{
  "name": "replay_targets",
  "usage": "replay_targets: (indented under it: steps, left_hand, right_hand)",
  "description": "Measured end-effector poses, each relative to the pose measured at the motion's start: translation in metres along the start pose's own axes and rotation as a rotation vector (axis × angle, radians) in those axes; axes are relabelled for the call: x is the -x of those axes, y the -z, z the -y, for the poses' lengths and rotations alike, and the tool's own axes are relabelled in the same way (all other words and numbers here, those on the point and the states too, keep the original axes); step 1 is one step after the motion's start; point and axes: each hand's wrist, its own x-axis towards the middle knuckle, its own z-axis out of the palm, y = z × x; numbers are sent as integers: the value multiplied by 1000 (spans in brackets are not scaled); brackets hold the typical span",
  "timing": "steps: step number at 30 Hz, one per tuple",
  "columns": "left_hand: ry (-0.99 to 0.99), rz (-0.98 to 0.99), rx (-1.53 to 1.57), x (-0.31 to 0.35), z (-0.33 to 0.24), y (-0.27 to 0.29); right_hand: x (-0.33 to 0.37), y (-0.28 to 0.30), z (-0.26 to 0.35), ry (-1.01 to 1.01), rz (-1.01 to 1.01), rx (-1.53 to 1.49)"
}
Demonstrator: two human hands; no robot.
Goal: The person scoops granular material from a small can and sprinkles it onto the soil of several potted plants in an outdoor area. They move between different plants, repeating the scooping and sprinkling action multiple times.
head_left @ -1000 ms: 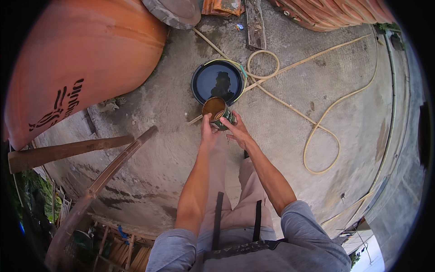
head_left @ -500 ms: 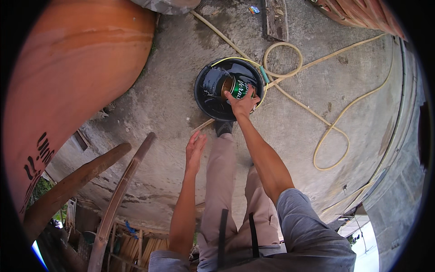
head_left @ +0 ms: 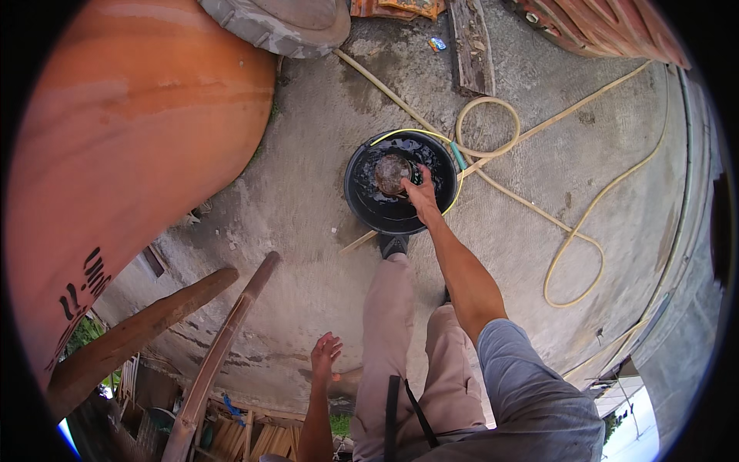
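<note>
A black bucket (head_left: 356,202) of water stands on the concrete, just beyond my foot. My right hand (head_left: 421,192) reaches over its near right rim and grips a round can (head_left: 391,173), whose brownish end faces up and left. Most of the can's green side is hidden behind my fingers. Ripples run over the water around the can. Down by my left leg, my left hand (head_left: 326,354) hangs with loosely bent fingers apart and nothing in it. The bucket's yellow handle with its green grip (head_left: 457,156) rests along the far right rim.
A yellowish hose (head_left: 517,138) loops on the concrete behind and right of the bucket. A big orange rounded vessel (head_left: 154,115) fills the left. Two wooden poles (head_left: 231,331) slant at lower left. A weathered plank (head_left: 471,54) lies at the far side.
The can has tipped, so its label has turned away and its round end shows. My left hand has dropped back toward my body. The whole view has shifted, with the bucket lower in it.
</note>
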Motion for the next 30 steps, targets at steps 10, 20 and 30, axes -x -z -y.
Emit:
replay_targets:
  steps: [10,20,30]
  left_hand:
    - [-210,134,-19,63,-81,-60]
    - [-361,201,-129,160,-152,-95]
    - [-351,-66,-255,264,-121,-152]
  right_hand:
    - [155,74,107,55,610,-582]
    - [312,206,207,213,588,-901]
    - [353,458,201,348,310,-1130]
